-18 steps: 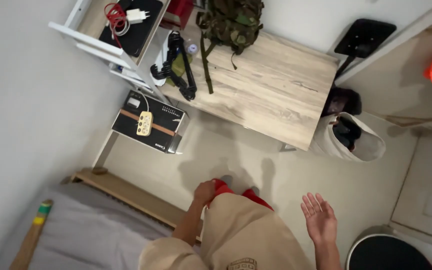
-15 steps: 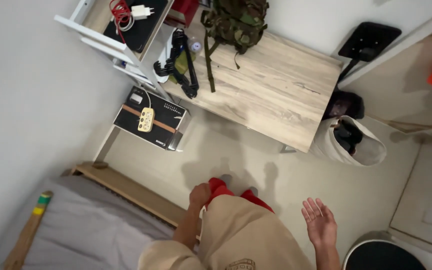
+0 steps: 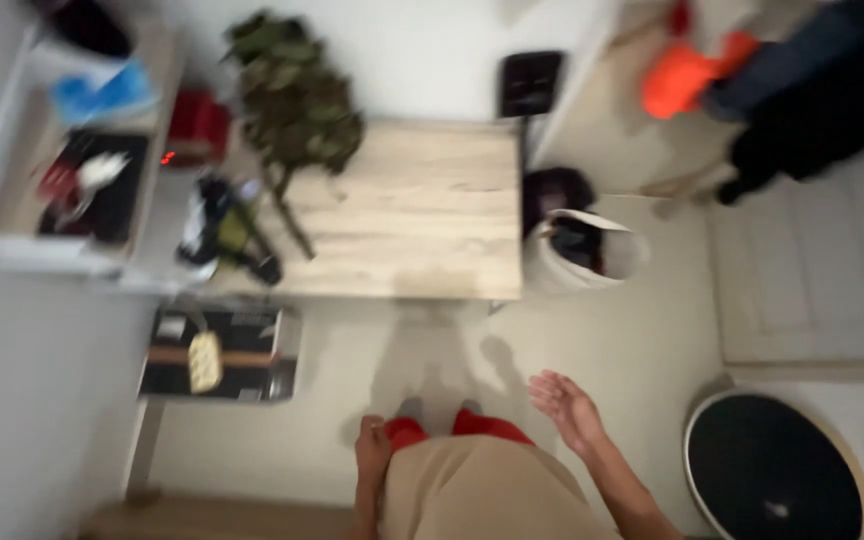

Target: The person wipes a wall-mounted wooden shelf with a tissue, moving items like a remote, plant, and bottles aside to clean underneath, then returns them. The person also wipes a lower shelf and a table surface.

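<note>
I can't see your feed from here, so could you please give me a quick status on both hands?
Left hand at the hip, empty as far as the blur shows. Right hand open, palm up, holding nothing. Wooden table ahead, bare floor between.

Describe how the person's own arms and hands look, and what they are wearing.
Both hands are bare: no gloves, rings or watch can be made out in the blurred head view. The left hand and right hand lead into forearms with no sleeves showing. Between them are tan shorts with red beneath.
</note>
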